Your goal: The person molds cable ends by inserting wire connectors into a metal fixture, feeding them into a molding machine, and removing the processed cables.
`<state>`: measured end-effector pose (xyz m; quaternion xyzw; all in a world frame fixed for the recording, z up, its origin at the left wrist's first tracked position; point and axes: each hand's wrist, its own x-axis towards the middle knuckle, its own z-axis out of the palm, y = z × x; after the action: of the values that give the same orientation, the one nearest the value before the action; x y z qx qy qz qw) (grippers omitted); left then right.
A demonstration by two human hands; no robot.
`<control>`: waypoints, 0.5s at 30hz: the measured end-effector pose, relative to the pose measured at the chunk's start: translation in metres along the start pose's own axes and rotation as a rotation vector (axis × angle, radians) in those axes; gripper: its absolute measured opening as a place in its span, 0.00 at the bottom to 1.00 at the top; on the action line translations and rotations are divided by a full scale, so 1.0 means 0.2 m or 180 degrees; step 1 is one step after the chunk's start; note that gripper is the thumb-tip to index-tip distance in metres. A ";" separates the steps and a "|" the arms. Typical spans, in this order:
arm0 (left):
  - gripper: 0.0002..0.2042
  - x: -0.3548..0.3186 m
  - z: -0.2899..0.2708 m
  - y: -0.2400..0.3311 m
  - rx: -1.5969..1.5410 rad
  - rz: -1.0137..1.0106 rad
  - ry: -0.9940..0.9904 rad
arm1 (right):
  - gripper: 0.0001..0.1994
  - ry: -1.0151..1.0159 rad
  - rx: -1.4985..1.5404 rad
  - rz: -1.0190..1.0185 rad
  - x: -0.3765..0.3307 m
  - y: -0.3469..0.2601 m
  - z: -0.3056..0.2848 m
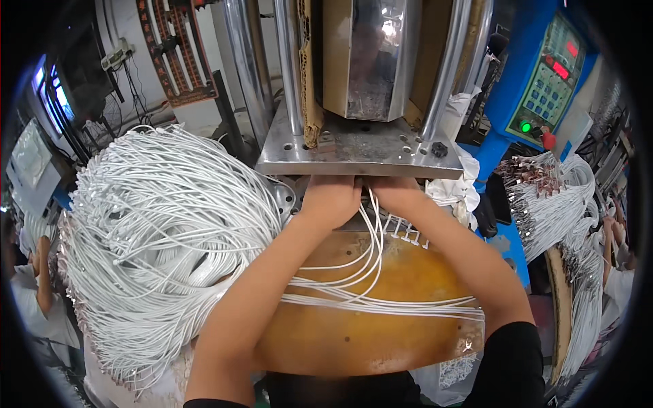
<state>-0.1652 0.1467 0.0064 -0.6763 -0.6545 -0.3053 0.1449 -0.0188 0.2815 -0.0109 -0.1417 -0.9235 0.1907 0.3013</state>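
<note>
Both my hands reach in under the thick metal plate [360,166] of a press. My left hand [332,197] and my right hand [396,192] are close together, and the plate hides their fingers. Several white cables [378,251] come out between the hands and curve down over a brown-yellow board [401,340]. Their other stretch runs sideways across that board, below my wrists. What the hidden fingers touch cannot be made out. Small white T-shaped plastic pieces [407,232] sit beside my right wrist.
A big heap of white cables [170,224] lies at my left. Steel columns [445,75] rise from the plate. A blue control box [537,81] with keypad and lit green button stands at right, above another cable bundle [551,204]. Other people [615,272] work at both sides.
</note>
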 end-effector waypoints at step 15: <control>0.31 -1.25 -0.90 0.32 -0.0160 -0.0131 -0.1596 | 0.39 -0.1132 -0.1485 0.0498 -1.36 -0.92 -0.53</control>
<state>-0.1319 -0.1665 0.0075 -0.7209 -0.6758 -0.1471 -0.0450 0.2299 0.0438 0.0130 -0.2421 -0.9669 0.0180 0.0786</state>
